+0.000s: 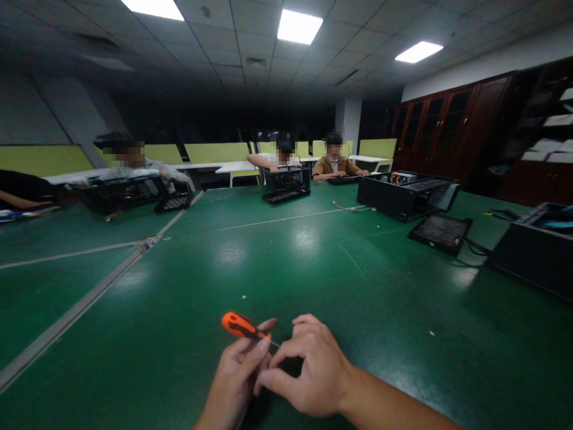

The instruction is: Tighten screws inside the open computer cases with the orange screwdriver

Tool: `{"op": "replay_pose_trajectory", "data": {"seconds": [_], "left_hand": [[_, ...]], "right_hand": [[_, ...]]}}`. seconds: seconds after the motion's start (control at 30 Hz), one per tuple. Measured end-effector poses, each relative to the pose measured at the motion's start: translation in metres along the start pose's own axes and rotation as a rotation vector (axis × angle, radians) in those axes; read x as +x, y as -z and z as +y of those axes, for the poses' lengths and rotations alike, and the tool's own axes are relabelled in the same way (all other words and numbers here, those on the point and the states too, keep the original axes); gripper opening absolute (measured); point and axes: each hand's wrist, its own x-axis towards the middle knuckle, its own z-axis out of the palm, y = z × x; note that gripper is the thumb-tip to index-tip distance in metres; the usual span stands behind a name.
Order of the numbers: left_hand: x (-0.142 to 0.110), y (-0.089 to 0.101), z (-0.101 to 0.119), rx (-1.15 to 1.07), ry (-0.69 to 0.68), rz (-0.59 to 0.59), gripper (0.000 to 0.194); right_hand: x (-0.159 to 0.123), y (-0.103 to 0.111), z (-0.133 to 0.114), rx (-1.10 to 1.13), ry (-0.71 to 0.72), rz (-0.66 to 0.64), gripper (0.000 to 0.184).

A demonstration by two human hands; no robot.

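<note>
Left hand (237, 373): fingers grasping screwdriver (242, 326) where handle meets shaft, held over green surface (170, 322); orange handle tilts out leftward, shaft runs toward right hand (316, 364); right fingers bent close by shaft, cannot tell whether grasping anything; black case (380, 199) farther off at right, panel (441, 232) just before it, wires (351, 208) at its left; person in brown (344, 165) beyond.

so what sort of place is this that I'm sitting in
Probably an office-style room serving as an electronics workshop. Opened computer cases stand on a large green table, yellow-green desk partitions show behind it, and your left hand holds an orange and black screwdriver.
</note>
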Motion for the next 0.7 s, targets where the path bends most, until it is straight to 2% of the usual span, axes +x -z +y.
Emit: {"op": "replay_pose_trajectory", "data": {"seconds": [0.1, 0.23, 0.3, 0.37, 0.43, 0.5, 0.6, 0.7], "left_hand": [[-0.002, 0.002, -0.001, -0.005, -0.015, 0.035, 0.067], [-0.005, 0.005, -0.004, 0.200, -0.108, -0.131, 0.069], [-0.006, 0.004, -0.004, 0.314, -0.156, -0.211, 0.065], [-0.009, 0.002, -0.003, 0.380, -0.205, -0.241, 0.060], [-0.011, -0.001, -0.001, 0.409, -0.246, -0.243, 0.057], [-0.013, -0.001, 0.000, 0.425, -0.271, -0.241, 0.060], [-0.013, 0.002, 0.000, 0.448, -0.297, -0.265, 0.066], [-0.011, 0.004, -0.002, 0.437, -0.369, -0.300, 0.062]], "right_hand": [[0.003, 0.011, -0.004, -0.015, -0.005, 0.004, 0.016], [0.004, 0.014, 0.001, -0.072, -0.089, 0.020, 0.035], [0.004, 0.011, 0.007, -0.098, -0.143, 0.057, 0.037], [0.004, 0.007, 0.012, -0.068, -0.162, 0.082, 0.037], [0.006, 0.002, 0.017, 0.063, -0.167, 0.121, 0.038], [0.008, -0.005, 0.021, 0.316, -0.213, 0.168, 0.042], [0.013, -0.012, 0.026, 0.707, -0.376, 0.215, 0.047], [0.018, -0.010, 0.030, 0.879, -0.495, 0.290, 0.045]]}}
